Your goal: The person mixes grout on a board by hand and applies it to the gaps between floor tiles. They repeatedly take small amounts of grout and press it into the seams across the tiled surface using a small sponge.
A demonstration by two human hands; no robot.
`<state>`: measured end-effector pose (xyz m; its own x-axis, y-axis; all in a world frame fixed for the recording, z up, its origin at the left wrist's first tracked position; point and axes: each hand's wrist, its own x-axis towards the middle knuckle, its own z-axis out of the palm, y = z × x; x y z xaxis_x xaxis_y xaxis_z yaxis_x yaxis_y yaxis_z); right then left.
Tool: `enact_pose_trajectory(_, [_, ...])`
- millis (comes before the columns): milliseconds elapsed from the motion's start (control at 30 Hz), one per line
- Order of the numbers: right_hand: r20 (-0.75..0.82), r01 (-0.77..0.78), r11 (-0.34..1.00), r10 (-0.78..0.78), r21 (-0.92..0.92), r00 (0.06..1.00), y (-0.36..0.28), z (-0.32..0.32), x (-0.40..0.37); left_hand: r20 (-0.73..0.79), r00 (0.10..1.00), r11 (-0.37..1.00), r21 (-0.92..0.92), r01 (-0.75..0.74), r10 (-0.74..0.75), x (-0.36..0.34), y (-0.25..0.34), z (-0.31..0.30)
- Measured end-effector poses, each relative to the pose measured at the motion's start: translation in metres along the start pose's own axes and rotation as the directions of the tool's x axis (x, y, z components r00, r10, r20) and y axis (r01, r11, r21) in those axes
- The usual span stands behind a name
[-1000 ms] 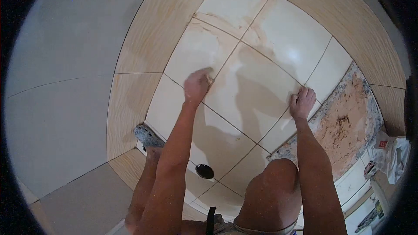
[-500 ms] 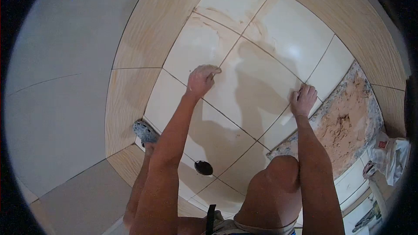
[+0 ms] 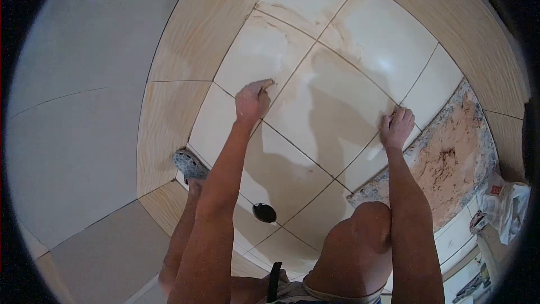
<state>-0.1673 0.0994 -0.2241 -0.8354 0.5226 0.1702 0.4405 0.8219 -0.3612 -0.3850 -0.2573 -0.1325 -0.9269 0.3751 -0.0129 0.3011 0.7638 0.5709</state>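
Note:
My left hand [image 3: 253, 101] is closed in a pinch over a cream floor tile [image 3: 230, 59], left of a grout line. A small yellowish bit shows at its fingertips, too small to name. Farther right, my right hand [image 3: 398, 128] rests with curled fingers on the tiles, close to where grout lines cross. Whatever may lie under those fingers is hidden. Brownish smears [image 3: 275, 22] mark the tiles beyond my left hand. Between the two hands a large cream tile [image 3: 292, 104] carries my shadow.
A bare mortar patch [image 3: 444, 163] with rough edges lies to the right. Near my legs is a round dark drain hole [image 3: 264, 213]. Wood-look tiles [image 3: 180, 50] border the floor. A plastic bag [image 3: 506, 208] sits at the right. My left foot wears a grey clog [image 3: 190, 164].
My left hand has shifted slightly left, off the grout line and onto the tile. My right hand stays by the grout crossing, and the view has moved a little.

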Motion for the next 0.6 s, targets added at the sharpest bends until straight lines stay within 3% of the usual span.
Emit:
enact_pose_trajectory(67, [-0.002,0.001,1.000,-0.001,0.009,1.000,0.002,-0.001,0.002,0.036,0.990,0.977,0.159,-0.142,0.138,-0.024,0.005,0.001])
enact_pose_trajectory(200, [0.020,-0.039,0.999,0.038,0.014,0.999,-0.001,-0.002,0.004,0.191,0.971,0.989,0.002,-0.146,0.143,-0.074,-0.002,-0.022])
enact_pose_trajectory(233, [0.040,-0.067,0.998,0.067,0.008,0.997,-0.002,-0.002,0.002,0.322,0.939,0.988,0.052,-0.142,0.118,-0.068,-0.002,-0.033])
enact_pose_trajectory(267, [0.041,-0.076,0.997,0.075,0.014,0.996,-0.002,0.000,0.001,0.328,0.937,0.987,0.059,-0.147,0.120,-0.058,-0.002,-0.037])
enact_pose_trajectory(333, [0.049,-0.054,0.998,0.053,0.019,0.997,0.002,0.001,0.000,0.171,0.985,0.998,0.051,0.024,-0.033,-0.021,0.016,-0.033])
enact_pose_trajectory(400, [0.039,-0.049,0.999,0.048,0.001,0.998,0.002,0.002,-0.001,0.032,0.989,0.989,0.020,-0.147,0.146,0.021,0.011,-0.009])
enact_pose_trajectory(433, [0.031,-0.034,0.999,0.035,-0.014,0.999,0.002,0.002,0.000,0.033,0.989,0.989,0.012,-0.148,0.147,0.034,0.009,0.004])
enact_pose_trajectory(500, [0.026,-0.027,1.000,0.028,-0.009,0.999,0.002,0.000,0.000,0.067,0.950,0.942,0.125,-0.312,0.305,0.043,0.006,0.024])
enact_pose_trajectory(533, [0.017,-0.027,1.000,0.027,0.007,0.999,0.001,0.001,0.000,0.069,0.951,0.943,0.123,-0.309,0.302,0.038,0.001,0.023])
enact_pose_trajectory(600, [-0.001,-0.026,1.000,0.026,-0.011,1.000,0.000,0.001,-0.001,0.231,0.891,0.912,0.036,-0.410,0.391,0.015,-0.009,0.009])
